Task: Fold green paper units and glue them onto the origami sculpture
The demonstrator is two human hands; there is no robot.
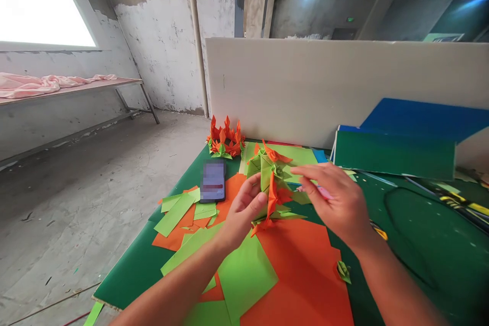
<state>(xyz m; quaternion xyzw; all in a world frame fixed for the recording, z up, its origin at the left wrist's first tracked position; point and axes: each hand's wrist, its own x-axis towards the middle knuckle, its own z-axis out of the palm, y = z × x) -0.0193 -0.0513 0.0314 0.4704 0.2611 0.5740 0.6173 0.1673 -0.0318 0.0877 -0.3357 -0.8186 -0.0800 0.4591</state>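
Observation:
My left hand is closed around the side of a folded-paper ornament, made of green and orange origami pieces joined together. The ornament is held above the loose paper, with its orange points turned toward the right. My right hand hovers just right of it, fingers stretched out and thumb apart from the index finger. Something pink shows behind the right thumb; whether the hand touches it I cannot tell. Beneath both hands lie orange paper and green paper sheets.
A finished-looking orange and green origami ring stands at the table's far left corner. Near it lies a phone. Paper scraps cover the left side. A small green folded piece, a green board and yellow-black cutters are on the right.

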